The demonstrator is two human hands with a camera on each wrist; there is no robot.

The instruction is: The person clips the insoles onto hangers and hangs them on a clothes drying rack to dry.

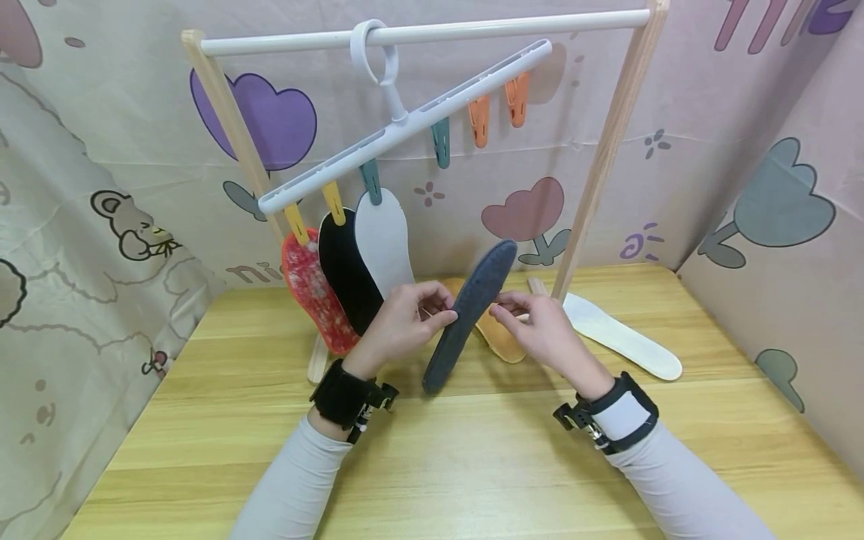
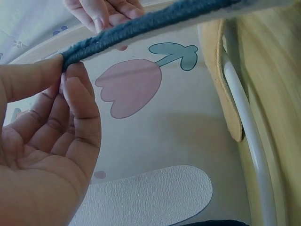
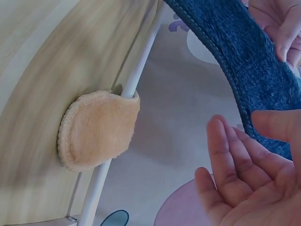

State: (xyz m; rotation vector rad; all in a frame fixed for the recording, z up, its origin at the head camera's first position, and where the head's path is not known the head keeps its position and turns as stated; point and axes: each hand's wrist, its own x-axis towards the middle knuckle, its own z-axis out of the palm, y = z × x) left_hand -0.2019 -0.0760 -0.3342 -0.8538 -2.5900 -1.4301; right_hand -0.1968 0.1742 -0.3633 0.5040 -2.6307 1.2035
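A dark blue-grey fuzzy insole stands tilted above the table between the two hands. My left hand pinches its edge between thumb and fingers, as the left wrist view shows closely. On the other side, my right hand is right at the insole's edge. In the right wrist view its thumb overlaps the insole, while its fingers stay fairly straight and apart. Left of the hands, a red patterned insole, a black insole and a white insole hang from clips on a pale hanger.
The hanger slants from the rod of a wooden rack. Its free clips are one teal clip and two orange ones, including this orange clip. A tan insole lies over the rack's low bar. Another white insole lies at right.
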